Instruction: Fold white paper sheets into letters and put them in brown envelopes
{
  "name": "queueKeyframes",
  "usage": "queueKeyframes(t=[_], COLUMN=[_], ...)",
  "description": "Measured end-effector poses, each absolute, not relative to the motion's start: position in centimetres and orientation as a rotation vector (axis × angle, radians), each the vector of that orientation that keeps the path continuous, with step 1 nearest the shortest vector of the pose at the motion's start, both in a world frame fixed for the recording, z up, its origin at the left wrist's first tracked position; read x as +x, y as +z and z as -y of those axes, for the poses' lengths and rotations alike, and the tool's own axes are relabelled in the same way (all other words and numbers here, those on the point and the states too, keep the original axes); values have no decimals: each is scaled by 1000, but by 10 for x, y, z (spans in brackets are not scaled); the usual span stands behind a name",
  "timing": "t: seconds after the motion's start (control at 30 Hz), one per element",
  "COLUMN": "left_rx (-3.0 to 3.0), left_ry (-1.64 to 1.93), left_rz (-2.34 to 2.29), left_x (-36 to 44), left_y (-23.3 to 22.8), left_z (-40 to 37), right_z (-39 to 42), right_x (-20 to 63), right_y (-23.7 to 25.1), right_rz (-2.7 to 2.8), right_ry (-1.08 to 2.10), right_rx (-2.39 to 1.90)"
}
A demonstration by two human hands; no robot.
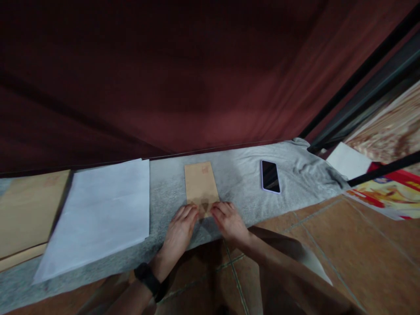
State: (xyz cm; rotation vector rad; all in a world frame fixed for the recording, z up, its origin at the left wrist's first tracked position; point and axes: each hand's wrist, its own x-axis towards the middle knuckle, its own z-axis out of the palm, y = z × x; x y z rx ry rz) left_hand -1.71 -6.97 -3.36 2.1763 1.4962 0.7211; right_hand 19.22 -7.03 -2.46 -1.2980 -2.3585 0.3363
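Pinching envelope (201, 183) at near end, 1 corner each, with closed fingers of left hand (180, 225) and right hand (230, 222) | on cloth (238, 175), long axis straight away from both | equally near

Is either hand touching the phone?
No: the left hand and right hand touch the near end of the brown envelope, while the smartphone lies apart.

One head-worn camera looks forward and down, close above a long grey cloth (238, 177), facing dark-red hanging fabric (197, 96) at the far side.
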Motion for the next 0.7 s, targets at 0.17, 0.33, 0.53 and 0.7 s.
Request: queueKeyframes(t=[0.17,0.33,0.53,0.7], left_rx=[2194,2221,2411,2590], left_ry=[727,713,707,696], left_rz=[-1551,-1655,-1751,-1453], left_x=[-16,-21,-33,-10], left_y=[-41,-42,-34,-28], left_z=[72,76,75,80], right_z=[97,101,100,103], right_x=[175,183,194,189], right_y=[-41,-43,-40,-49], right_rz=[2433,2483,2536,2542], right_ry=[263,189,47,-57], right_rx=[-1096,-1150,-1209,-1232])
